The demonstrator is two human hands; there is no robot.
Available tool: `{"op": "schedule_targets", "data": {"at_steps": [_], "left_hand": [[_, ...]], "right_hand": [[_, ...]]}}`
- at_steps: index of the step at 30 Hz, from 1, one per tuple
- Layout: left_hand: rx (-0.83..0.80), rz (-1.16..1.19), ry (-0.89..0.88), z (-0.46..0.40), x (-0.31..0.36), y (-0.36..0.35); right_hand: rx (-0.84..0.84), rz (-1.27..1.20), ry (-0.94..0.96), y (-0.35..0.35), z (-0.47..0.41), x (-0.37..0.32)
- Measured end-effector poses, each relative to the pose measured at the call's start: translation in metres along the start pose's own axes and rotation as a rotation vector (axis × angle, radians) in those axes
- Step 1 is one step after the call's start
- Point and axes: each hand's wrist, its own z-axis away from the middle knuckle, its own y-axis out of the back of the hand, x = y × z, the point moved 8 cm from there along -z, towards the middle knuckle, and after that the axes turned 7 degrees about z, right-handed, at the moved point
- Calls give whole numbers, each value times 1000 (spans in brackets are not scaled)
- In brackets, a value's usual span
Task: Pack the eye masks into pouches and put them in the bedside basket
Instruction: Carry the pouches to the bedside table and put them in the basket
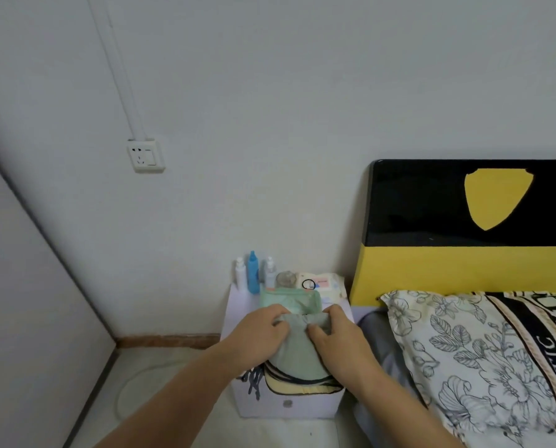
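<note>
On the white bedside cabinet (289, 407), both my hands hold a grey-green cloth pouch (297, 352) by its gathered top edge. My left hand (260, 334) pinches the left side of the opening and my right hand (338, 337) pinches the right side. Whether an eye mask is inside is hidden. Under the pouch lies a stack of eye masks (302, 383), cream and yellow with black trim, and dark straps hang off its left side. Just behind my hands stands a light green basket (289, 297) with soft walls.
Several bottles (253, 276) and a pack of wipes (322, 282) stand at the cabinet's back against the wall. The bed with a patterned pillow (483, 357) and a black-and-yellow headboard (470, 227) lies to the right. A wall socket (146, 155) is up left.
</note>
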Motion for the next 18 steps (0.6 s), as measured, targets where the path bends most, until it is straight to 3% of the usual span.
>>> {"op": "schedule_targets", "data": {"at_steps": [18], "left_hand": [[-65, 18, 120, -222, -54, -12]], "right_hand": [[-170, 51, -43, -43, -230, 48]]}}
